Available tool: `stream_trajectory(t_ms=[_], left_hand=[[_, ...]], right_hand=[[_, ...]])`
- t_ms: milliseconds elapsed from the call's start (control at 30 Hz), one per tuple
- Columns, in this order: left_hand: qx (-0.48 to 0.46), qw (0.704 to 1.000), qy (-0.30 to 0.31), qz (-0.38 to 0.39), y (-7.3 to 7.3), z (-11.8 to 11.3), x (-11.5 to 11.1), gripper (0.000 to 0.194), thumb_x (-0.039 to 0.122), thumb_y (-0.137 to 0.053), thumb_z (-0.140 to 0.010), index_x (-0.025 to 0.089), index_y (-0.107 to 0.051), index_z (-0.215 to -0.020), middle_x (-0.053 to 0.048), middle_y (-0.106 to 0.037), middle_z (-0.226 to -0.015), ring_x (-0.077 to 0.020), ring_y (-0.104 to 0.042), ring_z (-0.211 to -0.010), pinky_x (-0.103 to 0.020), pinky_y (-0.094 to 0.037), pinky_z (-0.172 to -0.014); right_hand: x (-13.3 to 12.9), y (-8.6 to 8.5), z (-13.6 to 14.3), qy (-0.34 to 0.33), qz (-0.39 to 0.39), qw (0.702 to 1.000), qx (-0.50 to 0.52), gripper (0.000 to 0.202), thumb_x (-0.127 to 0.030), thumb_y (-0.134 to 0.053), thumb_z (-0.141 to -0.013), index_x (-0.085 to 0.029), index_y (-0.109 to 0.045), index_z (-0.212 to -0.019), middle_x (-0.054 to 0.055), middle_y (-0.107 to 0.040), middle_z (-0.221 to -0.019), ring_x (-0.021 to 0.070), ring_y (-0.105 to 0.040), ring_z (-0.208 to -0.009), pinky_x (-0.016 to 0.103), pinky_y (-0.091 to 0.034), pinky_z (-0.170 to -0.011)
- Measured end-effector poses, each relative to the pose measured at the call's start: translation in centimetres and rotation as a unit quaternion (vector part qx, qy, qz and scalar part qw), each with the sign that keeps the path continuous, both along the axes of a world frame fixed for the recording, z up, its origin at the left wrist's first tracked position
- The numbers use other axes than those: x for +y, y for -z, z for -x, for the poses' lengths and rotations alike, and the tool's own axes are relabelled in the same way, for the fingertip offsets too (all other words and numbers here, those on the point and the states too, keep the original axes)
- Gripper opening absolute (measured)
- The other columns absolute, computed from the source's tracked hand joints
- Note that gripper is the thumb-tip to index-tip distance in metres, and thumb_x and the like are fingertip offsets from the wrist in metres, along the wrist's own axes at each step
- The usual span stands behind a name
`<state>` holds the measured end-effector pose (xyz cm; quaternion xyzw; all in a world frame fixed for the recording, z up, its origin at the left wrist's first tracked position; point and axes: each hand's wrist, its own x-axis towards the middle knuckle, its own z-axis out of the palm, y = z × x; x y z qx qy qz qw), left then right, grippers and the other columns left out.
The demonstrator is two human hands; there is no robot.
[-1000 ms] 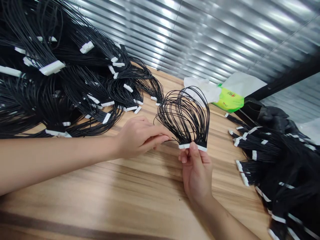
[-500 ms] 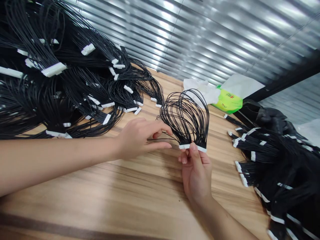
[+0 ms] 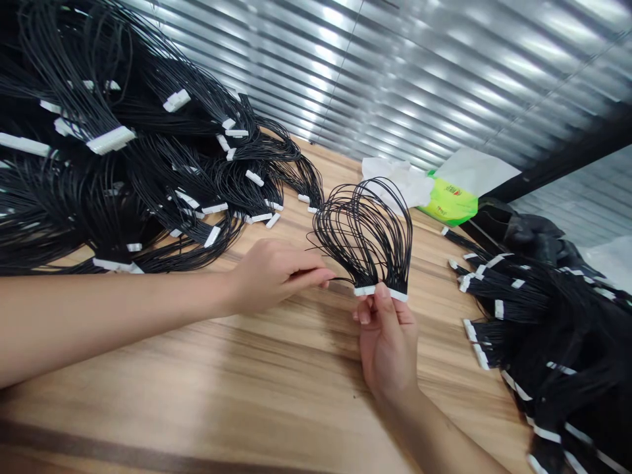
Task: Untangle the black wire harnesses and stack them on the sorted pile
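Observation:
Between thumb and fingers, my right hand (image 3: 389, 349) grips the white connector strip (image 3: 397, 294) of a wire harness. From that strip, many thin black wires (image 3: 363, 230) rise and loop over in a rounded arch. To the left, my left hand (image 3: 279, 275) is closed in a pinch around a loose black wire (image 3: 342, 279) that runs out from the left end of the strip. The wire's far end is hidden by the fingers. Both hands are above the wooden table (image 3: 276, 395).
A large heap of black wire harnesses (image 3: 148, 171) with white connectors fills the left. Another pile of harnesses (image 3: 557, 329) lies on the right. Behind are a green tissue pack (image 3: 449, 201), white tissue (image 3: 392, 176), a black bag (image 3: 533, 234) and a corrugated metal wall (image 3: 395, 85).
My left thumb and fingers, apart before, have closed on the loose black wire. The right hand holds the connector strip in the same place.

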<state>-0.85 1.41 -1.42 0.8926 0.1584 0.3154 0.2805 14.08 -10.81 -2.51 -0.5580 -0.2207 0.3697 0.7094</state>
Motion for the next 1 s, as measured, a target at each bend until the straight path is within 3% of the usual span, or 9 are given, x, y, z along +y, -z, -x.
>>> stream_trajectory(t_ms=[133,233,367,567,833,1000], left_hand=[[0.002,0.999,0.010,0.045,0.3,0.0,0.0,0.021,0.033,-0.058,-0.092,0.024,-0.068,-0.108,0.005,-0.069,-0.068,-0.0053,-0.057,-0.055,-0.017,-0.039,-0.057],[-0.005,1.000,0.026,0.000,0.5,0.1,0.1,0.023,0.029,-0.056,-0.094,0.029,-0.066,-0.114,0.006,-0.071,-0.072,-0.0063,-0.062,-0.059,-0.017,-0.042,-0.061],[-0.020,0.999,0.019,-0.043,0.5,0.2,0.1,0.023,0.027,-0.055,-0.094,0.030,-0.066,-0.114,0.007,-0.073,-0.074,-0.0065,-0.065,-0.060,-0.018,-0.043,-0.061],[-0.036,0.998,0.012,-0.041,0.2,0.0,0.1,0.017,0.027,-0.055,-0.094,0.025,-0.066,-0.108,0.007,-0.074,-0.075,-0.0059,-0.067,-0.063,-0.017,-0.044,-0.060],[-0.036,0.998,-0.015,-0.054,0.1,0.0,0.1,0.008,0.028,-0.059,-0.091,0.023,-0.065,-0.092,0.007,-0.069,-0.069,-0.0056,-0.060,-0.058,-0.018,-0.039,-0.056],[-0.033,0.992,-0.012,-0.120,-0.5,-0.3,0.2,0.012,0.027,-0.055,-0.093,0.018,-0.061,-0.086,0.001,-0.065,-0.080,-0.0106,-0.057,-0.074,-0.024,-0.037,-0.068]], right_hand=[[0.1,0.0,-0.1,0.005,-0.006,1.000,0.027,0.027,-0.041,-0.080,-0.069,-0.019,-0.065,-0.063,-0.004,-0.056,-0.054,0.0079,-0.041,-0.047,0.023,-0.038,-0.048],[0.1,-0.1,0.0,0.001,-0.008,0.999,0.040,0.027,-0.040,-0.081,-0.068,-0.019,-0.065,-0.062,-0.004,-0.056,-0.053,0.0077,-0.041,-0.047,0.022,-0.038,-0.048],[0.0,-0.2,0.0,-0.004,-0.009,0.999,0.040,0.027,-0.040,-0.081,-0.067,-0.019,-0.065,-0.062,-0.004,-0.057,-0.054,0.0078,-0.042,-0.047,0.023,-0.037,-0.048],[-0.2,0.0,0.0,-0.010,0.000,0.999,0.032,0.030,-0.042,-0.081,-0.068,-0.018,-0.064,-0.061,-0.004,-0.056,-0.052,0.0076,-0.042,-0.047,0.022,-0.036,-0.049],[-0.1,0.0,0.1,-0.022,0.002,0.999,0.039,0.029,-0.040,-0.082,-0.067,-0.018,-0.065,-0.061,-0.004,-0.059,-0.054,0.0070,-0.044,-0.048,0.022,-0.038,-0.050],[-0.1,0.0,0.1,-0.016,-0.002,0.999,0.040,0.030,-0.041,-0.083,-0.066,-0.018,-0.065,-0.059,-0.005,-0.058,-0.051,0.0069,-0.044,-0.047,0.022,-0.038,-0.050]])
